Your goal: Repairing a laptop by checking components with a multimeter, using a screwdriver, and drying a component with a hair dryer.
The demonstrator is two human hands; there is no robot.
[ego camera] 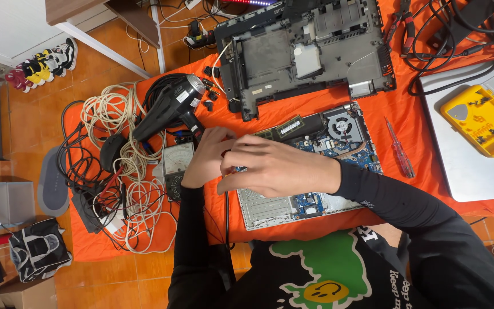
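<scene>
An opened laptop base (338,143) with a blue circuit board, a fan and a memory stick lies on the orange cloth (315,103). My right hand (275,166) rests over its left part, fingers curled together over the board. My left hand (210,157) is beside it at the laptop's left edge, fingers bent and touching the right hand. What the fingers pinch is hidden. A thin black wire (227,217) runs down from under my hands.
A stripped black laptop shell (310,51) lies further back. A black hair dryer (170,109), an analog meter (177,166) and coiled white cables (132,189) are at the left. A red screwdriver (400,150), a closed silver laptop (470,171) and a yellow tool case (484,120) sit right.
</scene>
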